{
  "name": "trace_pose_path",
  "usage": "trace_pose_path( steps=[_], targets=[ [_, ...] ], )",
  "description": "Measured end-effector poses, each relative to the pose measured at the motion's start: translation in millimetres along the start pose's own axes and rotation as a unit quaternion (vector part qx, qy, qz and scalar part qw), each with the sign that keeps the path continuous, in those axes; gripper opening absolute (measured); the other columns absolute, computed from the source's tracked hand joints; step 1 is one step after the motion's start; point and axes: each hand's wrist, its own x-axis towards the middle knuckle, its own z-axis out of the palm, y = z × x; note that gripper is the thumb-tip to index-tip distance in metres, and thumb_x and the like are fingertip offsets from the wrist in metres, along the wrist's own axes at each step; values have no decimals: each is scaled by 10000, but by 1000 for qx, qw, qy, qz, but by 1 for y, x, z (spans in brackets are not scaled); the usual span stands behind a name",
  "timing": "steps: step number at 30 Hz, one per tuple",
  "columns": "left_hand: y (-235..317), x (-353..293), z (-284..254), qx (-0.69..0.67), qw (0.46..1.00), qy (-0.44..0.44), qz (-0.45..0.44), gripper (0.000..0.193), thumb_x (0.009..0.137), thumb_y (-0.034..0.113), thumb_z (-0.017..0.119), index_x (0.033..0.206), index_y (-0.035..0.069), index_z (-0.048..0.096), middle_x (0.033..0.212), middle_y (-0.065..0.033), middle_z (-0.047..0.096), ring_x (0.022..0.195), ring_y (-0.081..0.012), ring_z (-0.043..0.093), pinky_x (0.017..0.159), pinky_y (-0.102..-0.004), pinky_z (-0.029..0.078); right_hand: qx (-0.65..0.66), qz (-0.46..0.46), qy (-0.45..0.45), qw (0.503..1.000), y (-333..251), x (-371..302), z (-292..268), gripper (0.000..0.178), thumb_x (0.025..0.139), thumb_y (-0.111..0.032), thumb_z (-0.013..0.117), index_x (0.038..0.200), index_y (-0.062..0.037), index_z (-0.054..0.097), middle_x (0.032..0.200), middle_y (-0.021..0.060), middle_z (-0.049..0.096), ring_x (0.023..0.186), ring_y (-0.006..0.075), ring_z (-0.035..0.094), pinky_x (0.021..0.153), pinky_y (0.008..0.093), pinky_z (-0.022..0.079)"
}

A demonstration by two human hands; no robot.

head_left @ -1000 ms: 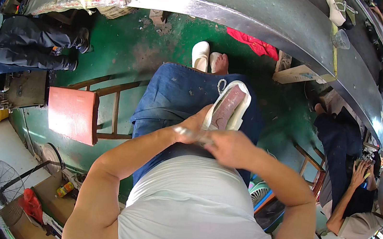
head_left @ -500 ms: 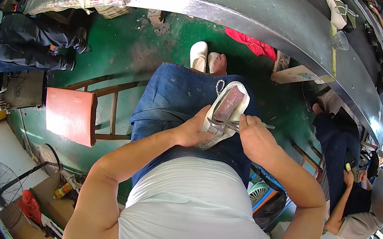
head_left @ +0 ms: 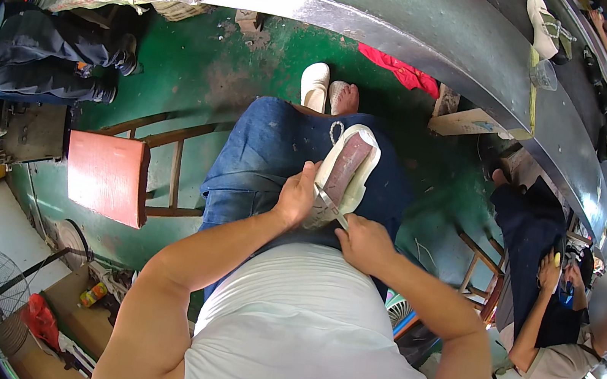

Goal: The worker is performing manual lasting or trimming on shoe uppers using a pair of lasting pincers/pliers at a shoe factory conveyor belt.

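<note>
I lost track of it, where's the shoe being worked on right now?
In the head view, the shoe lies sole-up on the person's lap, centre frame, held by the left hand, with the right hand just below it.

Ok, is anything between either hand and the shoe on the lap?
Nothing visible. The left hand grips the shoe directly at its near end. The right hand holds a thin metal tool whose tip lies against the shoe's near edge. The shoe rests sole-up on the jeans.
</note>
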Motion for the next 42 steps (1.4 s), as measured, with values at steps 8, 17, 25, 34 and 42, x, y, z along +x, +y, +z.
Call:
trace_pose_path(
  steps=[8, 17, 25, 34, 42],
  targets=[
    [-3, 2, -5, 276, 936, 71, 204, 559, 1082, 379, 280, 1334, -24, 573, 1204, -281, 645, 1129, -467, 606, 989, -455, 483, -7, 48, -54, 997, 5, -10, -51, 440, 907, -153, 620, 1229, 133, 529, 1103, 305, 628, 1036, 434, 623, 926, 480, 497],
    [11, -2, -2, 354, 874, -13, 331, 503, 1024, 194, 474, 1492, 26, 401, 1475, -276, 438, 1266, -413, 538, 1020, -412, 499, -128, 86, 45, 987, 17, 11, -53, 280, 909, -132, 625, 1104, 61, 567, 1054, 238, 660, 935, 402, 656, 790, 484, 545],
    [35, -1, -2, 466, 823, -90, 313, 570, 998, 227, 516, 1538, 164, 345, 1494, -284, 381, 1058, -444, 641, 898, -442, 563, 57, 145, -111, 981, 47, 13, -89, 254, 959, -211, 603, 975, 41, 572, 888, 265, 647, 854, 440, 641, 742, 487, 507],
    [62, -5, 4, 569, 780, -151, 212, 592, 1010, 353, 482, 1559, 235, 294, 1509, -267, 336, 948, -426, 680, 849, -453, 573, -14, 45, 93, 995, 50, 41, -58, 415, 1029, -351, 474, 945, 48, 550, 872, 299, 651, 860, 481, 634, 770, 540, 492],
    [41, -27, -8, 502, 840, -157, 133, 628, 1024, 307, 499, 1579, 152, 248, 1532, -270, 337, 1250, -412, 557, 1066, -381, 452, -31, 77, 56, 995, 47, 33, -62, 433, 1036, -360, 465, 902, 44, 548, 813, 277, 643, 822, 481, 625, 753, 529, 483]
  ],
)
